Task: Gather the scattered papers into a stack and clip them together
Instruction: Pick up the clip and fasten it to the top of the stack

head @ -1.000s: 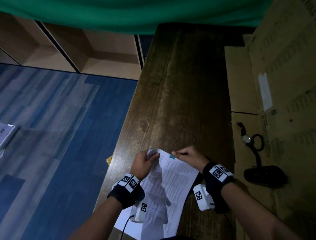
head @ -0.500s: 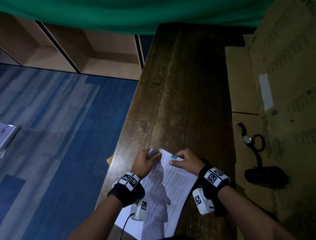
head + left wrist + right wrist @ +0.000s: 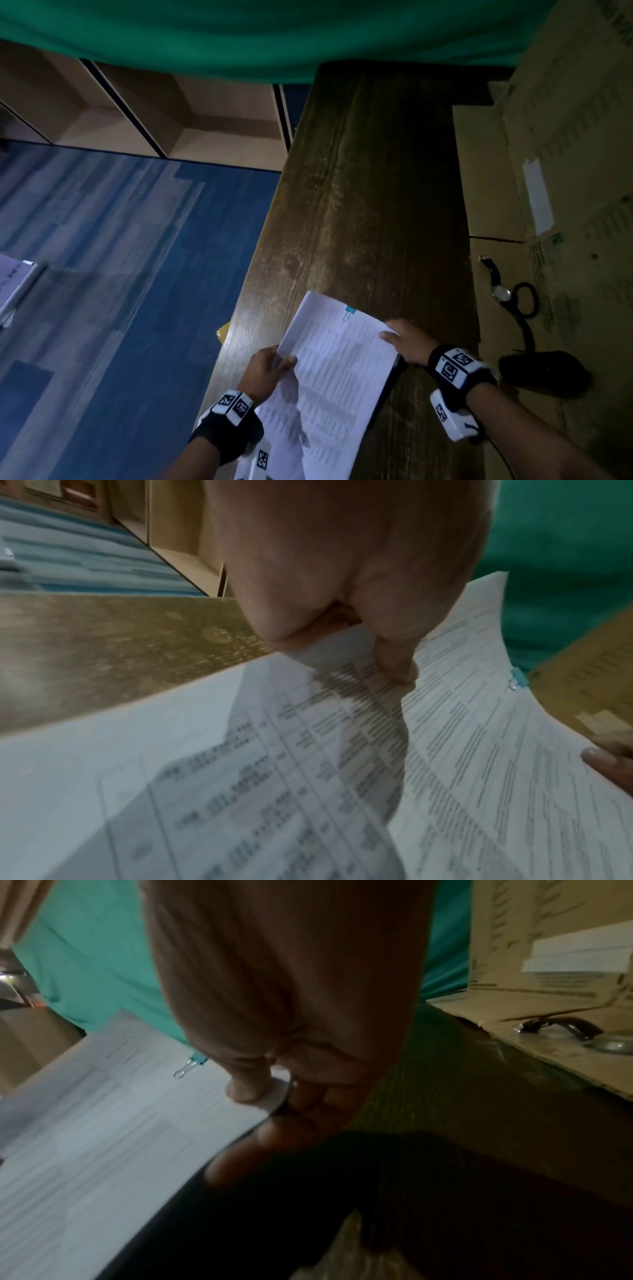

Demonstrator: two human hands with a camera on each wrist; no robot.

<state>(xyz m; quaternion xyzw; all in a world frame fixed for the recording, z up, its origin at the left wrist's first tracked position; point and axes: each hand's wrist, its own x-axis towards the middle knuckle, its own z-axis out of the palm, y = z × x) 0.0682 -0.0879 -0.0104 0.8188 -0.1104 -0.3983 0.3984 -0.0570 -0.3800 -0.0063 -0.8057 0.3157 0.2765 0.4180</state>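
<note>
A stack of printed white papers (image 3: 329,370) lies slanted over the near end of the dark wooden table (image 3: 370,192). A small blue binder clip (image 3: 349,311) sits on the stack's far edge, with its wire handle folded onto the top page. My left hand (image 3: 270,366) pinches the stack's left edge, thumb on top (image 3: 397,669). At the right corner my right hand (image 3: 400,339) pinches the papers (image 3: 103,1137), thumb above and fingers below. The clip shows in both wrist views (image 3: 519,680) (image 3: 192,1064), apart from either hand.
A wristwatch (image 3: 498,287) and a black cable with a dark lump (image 3: 544,373) lie on flattened cardboard (image 3: 513,171) right of the table. The table's left edge drops to blue floor (image 3: 120,274). Green cloth (image 3: 274,31) hangs at the back.
Both hands left the clip at the stack's top edge. The left slid down the left edge, the right moved to the right corner. The stack now lies flatter and farther right.
</note>
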